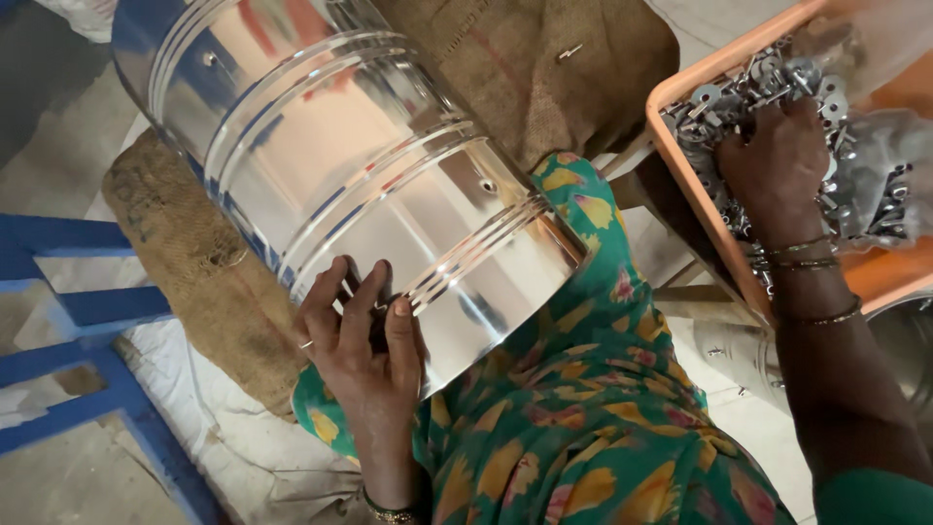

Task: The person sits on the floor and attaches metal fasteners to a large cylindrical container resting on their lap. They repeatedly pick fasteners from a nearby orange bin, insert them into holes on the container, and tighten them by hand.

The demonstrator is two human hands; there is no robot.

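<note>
Head view: my left hand (364,335) lies spread flat on the shiny ribbed steel drum (340,165) across my lap, steadying not clasping; my right hand (777,160) digs closed-fingered into small metal fittings (724,107) in the orange plastic tray (680,87); the drum's side holes look unfilled

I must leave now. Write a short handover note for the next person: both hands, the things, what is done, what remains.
Left hand: fingers spread flat on the shiny steel drum, steadying it on the lap over burlap.
Right hand: reaching into the orange tray, among small metal fittings; whether it grips one cannot be seen.
Done: drum lies on its side, with holes showing.
Left: no fitting is on the drum yet.
</note>
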